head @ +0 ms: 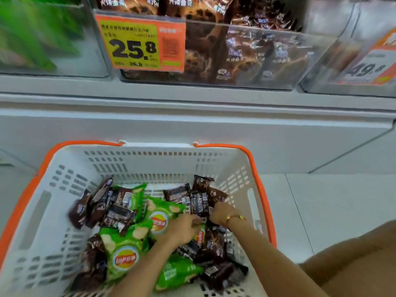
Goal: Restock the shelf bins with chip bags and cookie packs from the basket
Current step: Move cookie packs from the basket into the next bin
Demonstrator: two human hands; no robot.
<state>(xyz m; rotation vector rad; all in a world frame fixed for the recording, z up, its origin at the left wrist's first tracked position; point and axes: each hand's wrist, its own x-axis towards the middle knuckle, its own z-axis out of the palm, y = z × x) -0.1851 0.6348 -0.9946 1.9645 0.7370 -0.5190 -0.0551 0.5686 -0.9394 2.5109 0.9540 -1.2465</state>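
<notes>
Two bare hands reach into a white basket (70,166) with an orange rim, set on the floor in front of a grey shelf (192,116). The left hand (182,229) lies over the heap, fingers curled down among the packets at the middle; what they grip cannot be told. The right hand (221,212), a thin bracelet (234,217) at its wrist, pinches brown cookie packs (199,202) near the basket's right wall. Green chip bags (124,251) and more brown packs crowd the basket's floor, leaving its far slotted wall and left side bare. Above, on the shelf, a clear middle bin (257,58) holds brown cookie packs below its front edge, and an orange-and-yellow price tag (140,42) reading 25.8 hangs on its left front. A left bin (92,61) holds blurred green bags; a right bin (321,67) carries another orange tag. Pale floor tiles (321,206) lie open to the right of the basket, up to the person's knee (353,260).
</notes>
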